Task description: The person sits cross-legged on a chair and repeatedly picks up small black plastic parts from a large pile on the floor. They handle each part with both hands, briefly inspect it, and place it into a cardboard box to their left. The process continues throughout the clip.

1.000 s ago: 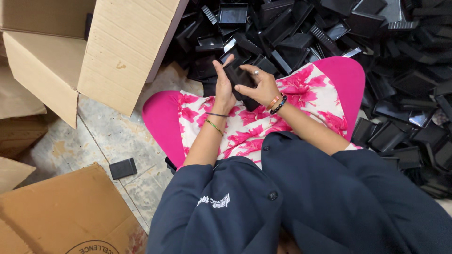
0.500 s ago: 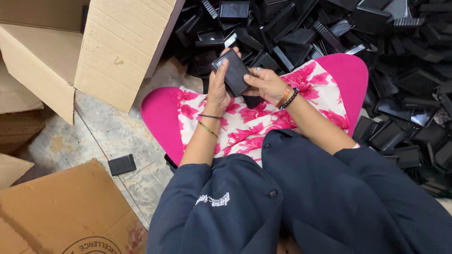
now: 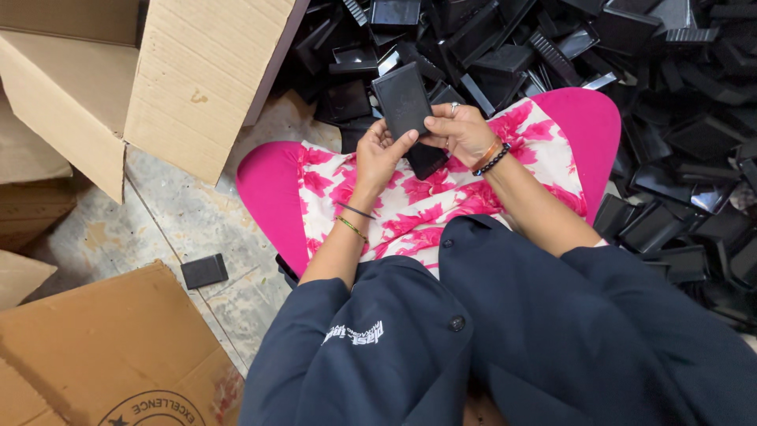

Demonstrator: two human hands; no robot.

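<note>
a flat black plastic case point(image 3: 402, 99) was held above the pink floral lap point(image 3: 410, 209), its long axis tilted upward, away from the body. it was pinched at its lower end by the left hand point(image 3: 378, 154) and right hand point(image 3: 460, 132), fingers pressed together, with a second black piece point(image 3: 426, 160) underneath.

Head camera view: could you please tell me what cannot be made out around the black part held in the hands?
- Black part: its far face is turned away; only the flat near face shows.
- Second black piece below: mostly covered by the left hand and right hand.
- Open cardboard box: its inside is cut off by the top edge.
- Pile of black parts: runs past the right edge, and single shapes blur together.
</note>
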